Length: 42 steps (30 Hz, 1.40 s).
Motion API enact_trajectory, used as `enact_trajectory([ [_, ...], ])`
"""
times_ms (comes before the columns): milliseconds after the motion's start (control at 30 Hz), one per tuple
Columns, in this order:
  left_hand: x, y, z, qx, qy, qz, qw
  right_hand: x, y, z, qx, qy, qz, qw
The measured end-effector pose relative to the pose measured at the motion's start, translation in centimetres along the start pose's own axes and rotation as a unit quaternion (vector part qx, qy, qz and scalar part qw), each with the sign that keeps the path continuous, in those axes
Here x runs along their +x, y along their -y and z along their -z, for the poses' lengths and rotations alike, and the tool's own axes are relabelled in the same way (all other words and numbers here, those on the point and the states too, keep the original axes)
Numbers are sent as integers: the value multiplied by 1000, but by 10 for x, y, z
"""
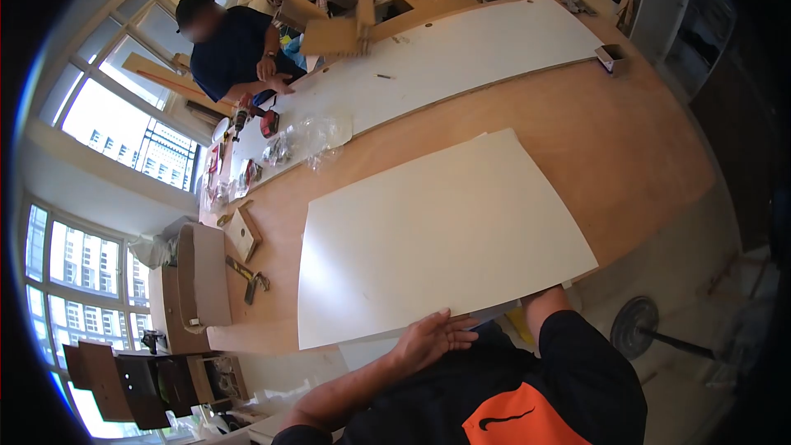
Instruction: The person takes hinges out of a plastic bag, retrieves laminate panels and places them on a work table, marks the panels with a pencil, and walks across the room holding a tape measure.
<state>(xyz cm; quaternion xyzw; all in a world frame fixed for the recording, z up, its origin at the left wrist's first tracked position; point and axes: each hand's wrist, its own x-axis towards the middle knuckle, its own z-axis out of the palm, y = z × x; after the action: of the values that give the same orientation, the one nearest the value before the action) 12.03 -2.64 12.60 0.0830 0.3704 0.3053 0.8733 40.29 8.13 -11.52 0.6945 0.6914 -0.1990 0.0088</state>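
Observation:
A large white panel (pixel 445 231) lies on the wooden worktable in front of me, its near edge reaching past the table toward my body. My left hand (pixel 430 341) is at that near edge, fingers stretched out and apart, with a fingertip touching or very close to the panel. On the right side, my forearm (pixel 545 303) passes beneath the panel's near edge. The right hand itself is hidden under the panel, so its fingers do not show.
A long white board (pixel 461 58) lies across the brown tabletop (pixel 626 140). Plastic bags (pixel 309 138), a cordless drill (pixel 269 122), a clamp-like tool (pixel 249 278) and a cardboard box (pixel 204 276) are to the left. A co-worker (pixel 235 49) leans at the far side. Weight-plate-like disc (pixel 634 327) stands right.

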Motion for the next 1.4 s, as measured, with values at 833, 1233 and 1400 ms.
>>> enact_trajectory([
  [833,-21,-17,-25,23,-52,-128,990,46,20,28,54,145,29,988],
  [1233,44,-37,-9,147,-28,-101,984,-79,130,152,804,206,122,545],
  [1400,51,-27,20,396,32,-84,914,-64,124,157,837,134,29,529],
])
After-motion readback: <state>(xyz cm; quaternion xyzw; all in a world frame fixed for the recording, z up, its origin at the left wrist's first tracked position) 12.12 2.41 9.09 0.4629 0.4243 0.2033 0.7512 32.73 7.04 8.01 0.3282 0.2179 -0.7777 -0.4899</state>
